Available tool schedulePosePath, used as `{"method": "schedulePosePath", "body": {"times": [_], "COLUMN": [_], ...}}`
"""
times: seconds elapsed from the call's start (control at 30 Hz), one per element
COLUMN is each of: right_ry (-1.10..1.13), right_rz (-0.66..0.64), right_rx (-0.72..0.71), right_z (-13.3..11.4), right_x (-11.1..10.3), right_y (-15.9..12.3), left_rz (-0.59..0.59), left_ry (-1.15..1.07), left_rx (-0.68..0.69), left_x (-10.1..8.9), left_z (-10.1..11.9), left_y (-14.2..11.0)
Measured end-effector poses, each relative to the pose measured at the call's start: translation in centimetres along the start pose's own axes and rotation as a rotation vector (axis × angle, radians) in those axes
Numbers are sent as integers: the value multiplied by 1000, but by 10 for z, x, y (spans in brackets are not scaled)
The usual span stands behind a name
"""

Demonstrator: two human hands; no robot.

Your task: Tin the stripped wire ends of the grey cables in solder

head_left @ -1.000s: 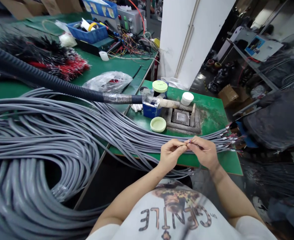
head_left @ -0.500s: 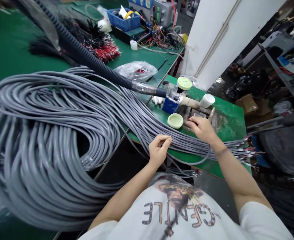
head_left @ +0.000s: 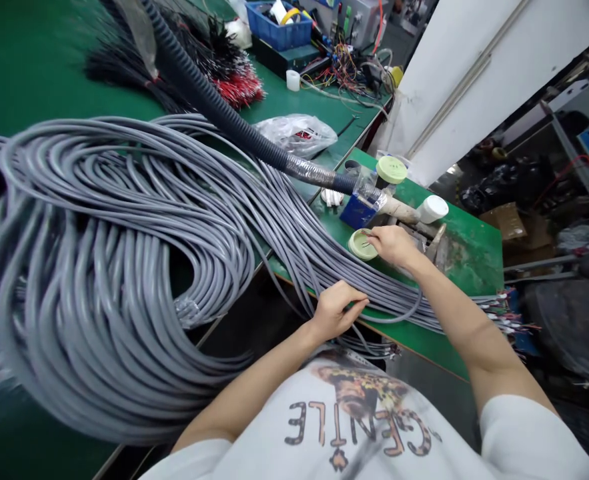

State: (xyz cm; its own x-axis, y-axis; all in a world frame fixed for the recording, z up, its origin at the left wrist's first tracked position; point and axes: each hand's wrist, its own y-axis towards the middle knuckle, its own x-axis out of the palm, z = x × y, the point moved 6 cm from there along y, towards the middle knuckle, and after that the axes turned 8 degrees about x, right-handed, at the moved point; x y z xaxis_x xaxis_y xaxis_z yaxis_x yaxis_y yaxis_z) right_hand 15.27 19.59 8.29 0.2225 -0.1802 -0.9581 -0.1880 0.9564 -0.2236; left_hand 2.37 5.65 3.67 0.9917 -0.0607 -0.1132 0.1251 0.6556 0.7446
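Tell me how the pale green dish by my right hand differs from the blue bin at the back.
The pale green dish is round; the blue bin is rectangular. The dish is smaller than the bin. Thin wire ends from your right hand are at the dish, while the bin holds a yellow ring and other items. Both are open on top.

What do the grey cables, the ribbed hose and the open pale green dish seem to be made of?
Grey cables: probably sheathed in flexible plastic or rubber, smooth, with soft highlights along bends.
Ribbed hose: likely dark plastic, fairly matt, judging by its regular ridges.
Pale green dish: perhaps moulded plastic, low-sheen, given its even colour; ceramic isn't ruled out.
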Motion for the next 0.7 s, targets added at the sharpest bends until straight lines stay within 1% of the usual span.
{"method": "schedulePosePath", "body": {"times": [0.3, 0.4, 0.47, 0.57, 0.63, 0.7], "right_ry": [-42, -37, -27, -3, -2, -10], "right_rz": [-26, -13, 17, 44, 23, -17], "right_rx": [4, 4, 23, 106, 205, 323], "right_z": [-4, 5, 21, 60, 90, 118], "right_x": [3, -2, -9, -13, -8, 4], "right_y": [8, 2, -5, -17, -23, -26], "left_rz": [-16, -26, -26, -33, -38, -40], "left_ry": [9, 6, 5, 3, -1, -4], "left_rx": [25, 20, 23, 20, 18, 23], "left_x": [-1, 0, -1, -1, -1, -1], "left_z": [1, 0, 0, -1, -1, 0], "left_y": [1, 0, -1, -2, -2, -2]}}
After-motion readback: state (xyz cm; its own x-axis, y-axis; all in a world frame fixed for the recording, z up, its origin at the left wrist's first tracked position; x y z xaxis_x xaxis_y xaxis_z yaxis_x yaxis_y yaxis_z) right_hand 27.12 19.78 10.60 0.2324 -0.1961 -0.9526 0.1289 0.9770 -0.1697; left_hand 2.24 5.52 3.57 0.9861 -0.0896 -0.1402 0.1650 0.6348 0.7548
